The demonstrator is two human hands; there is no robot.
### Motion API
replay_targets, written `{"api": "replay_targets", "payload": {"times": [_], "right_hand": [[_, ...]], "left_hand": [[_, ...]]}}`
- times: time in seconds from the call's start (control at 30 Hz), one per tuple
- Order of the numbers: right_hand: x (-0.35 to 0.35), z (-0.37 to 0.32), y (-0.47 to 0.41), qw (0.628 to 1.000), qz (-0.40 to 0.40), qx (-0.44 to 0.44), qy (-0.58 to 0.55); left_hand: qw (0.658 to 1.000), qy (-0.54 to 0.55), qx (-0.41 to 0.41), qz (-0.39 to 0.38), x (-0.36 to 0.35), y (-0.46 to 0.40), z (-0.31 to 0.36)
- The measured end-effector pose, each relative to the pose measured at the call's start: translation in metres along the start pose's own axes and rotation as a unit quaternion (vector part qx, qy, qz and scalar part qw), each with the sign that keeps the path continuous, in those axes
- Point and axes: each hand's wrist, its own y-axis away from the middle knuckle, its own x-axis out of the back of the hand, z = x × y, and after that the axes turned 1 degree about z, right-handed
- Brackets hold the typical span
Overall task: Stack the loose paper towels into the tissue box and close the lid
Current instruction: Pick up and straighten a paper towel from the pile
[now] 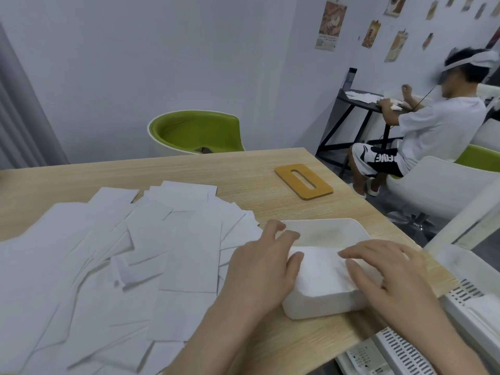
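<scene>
We see the white tissue box (326, 269) standing on the wooden table (243, 169), near its right edge, with no lid on it. A stack of paper towels (322, 274) fills the near half of the box and rises above its rim; the far half shows the bare inside. Our left hand (266, 262) lies on the left side of this stack with fingers straight and a little spread, pressing down. Our right hand (389, 272) lies on the right side in the same way, fingers flat on the paper. Neither hand grips anything. Many loose paper towels (121, 261) lie spread over the table to the left, overlapping each other. The wooden lid (303, 180) with its slot lies flat on the table, well apart behind the box.
</scene>
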Motion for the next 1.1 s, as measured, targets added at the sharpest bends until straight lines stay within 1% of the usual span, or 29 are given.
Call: {"api": "replay_targets", "payload": {"times": [0.07,0.2,0.33,0.4,0.47,0.57,0.63,0.73,0.87,0.97,1.1], "right_hand": [[-0.001,-0.019,0.002,0.998,0.034,0.007,-0.045],[-0.012,-0.066,0.006,0.993,0.051,0.049,-0.099],[-0.034,-0.11,0.012,0.985,0.045,0.113,-0.123],[-0.05,-0.123,0.013,0.986,0.02,0.113,-0.12],[-0.07,-0.133,0.01,0.987,-0.043,0.07,-0.138],[-0.104,-0.14,-0.001,0.977,-0.124,-0.036,-0.169],[-0.122,-0.144,-0.01,0.966,-0.15,-0.102,-0.183],[-0.141,-0.149,-0.021,0.939,-0.179,-0.188,-0.227],[-0.153,-0.155,-0.032,0.927,-0.155,-0.24,-0.244],[-0.156,-0.155,-0.033,0.925,-0.126,-0.249,-0.256],[-0.154,-0.149,-0.032,0.915,-0.083,-0.244,-0.311]], "left_hand": [[0.999,0.017,0.023,0.035,0.007,0.012,-0.014],[0.996,-0.006,0.067,0.054,0.018,0.042,-0.047],[0.989,-0.007,0.124,0.075,0.021,0.075,-0.083],[0.984,-0.004,0.155,0.092,0.022,0.091,-0.101],[0.978,-0.003,0.181,0.106,0.02,0.105,-0.118],[0.974,0.013,0.191,0.121,0.012,0.119,-0.137],[0.973,0.037,0.181,0.142,0.008,0.123,-0.145],[0.971,0.054,0.181,0.149,0.003,0.122,-0.153],[0.968,0.085,0.179,0.158,-0.002,0.12,-0.16],[0.969,0.09,0.164,0.159,-0.004,0.122,-0.163],[0.97,0.088,0.153,0.165,-0.006,0.123,-0.165]]}}
